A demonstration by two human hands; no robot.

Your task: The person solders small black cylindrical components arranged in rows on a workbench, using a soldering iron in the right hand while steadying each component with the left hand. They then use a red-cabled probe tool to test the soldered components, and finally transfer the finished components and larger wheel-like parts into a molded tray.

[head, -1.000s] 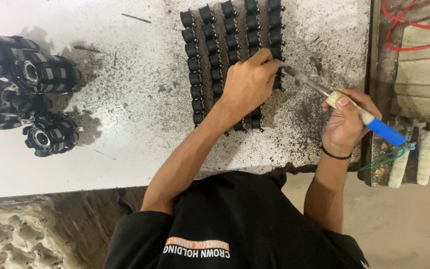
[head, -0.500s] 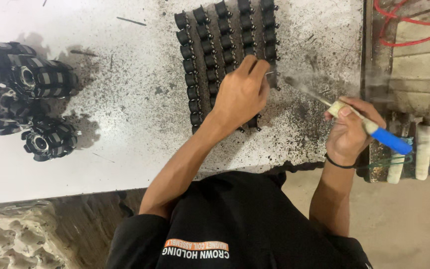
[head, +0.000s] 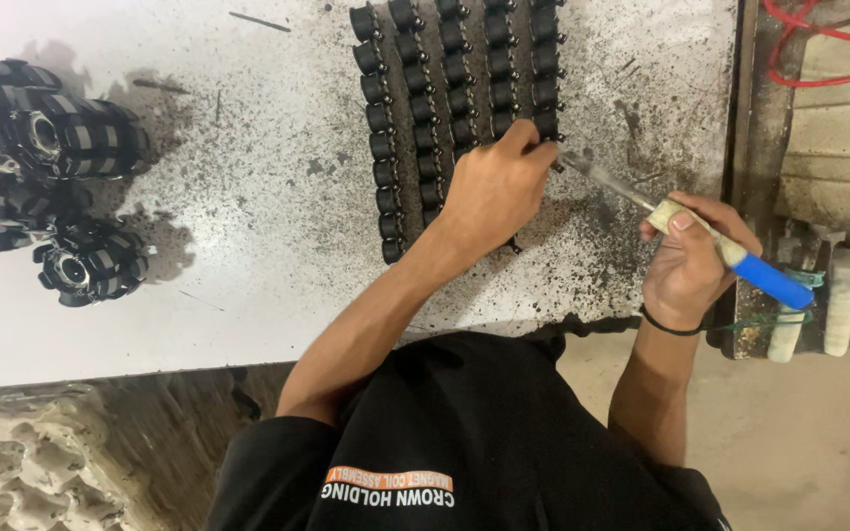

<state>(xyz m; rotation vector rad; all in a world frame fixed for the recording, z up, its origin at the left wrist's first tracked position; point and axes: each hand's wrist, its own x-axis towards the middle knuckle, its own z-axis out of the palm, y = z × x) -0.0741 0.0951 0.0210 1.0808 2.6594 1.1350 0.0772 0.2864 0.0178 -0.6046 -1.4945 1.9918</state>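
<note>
Seen from above, a person in a black shirt leans over a white worktable (head: pixel 248 295) speckled with dark grit and burn marks. Several rows of small black coil bobbins (head: pixel 445 88) lie side by side on the table in front of the person, running away from the body toward the top edge of the view. The left hand (head: pixel 494 187) rests on the near end of the rows, fingers curled down and pinched onto a bobbin in the right-hand row, holding it steady; the bobbin itself is mostly hidden under the fingertips. The right hand (head: pixel 686 261) is closed firmly around a soldering iron (head: pixel 710 241) with a taped pale grip and a blue handle end, its thin metal tip reaching left to touch or nearly touch the bobbin by the left fingertips; the exact contact is too small to tell. As a judgement, the work appears to be partway through: the iron is at the near end of one row only, and nothing in the view shows which bobbins are finished and which are not, since all look alike. At the far left of the table sit a few round black wheel-like assemblies (head: pixel 81 265) ringed with striped blocks, well apart from the hands. To the right, beyond the table edge, red wire (head: pixel 819 69) loops over pale blocks.
</note>
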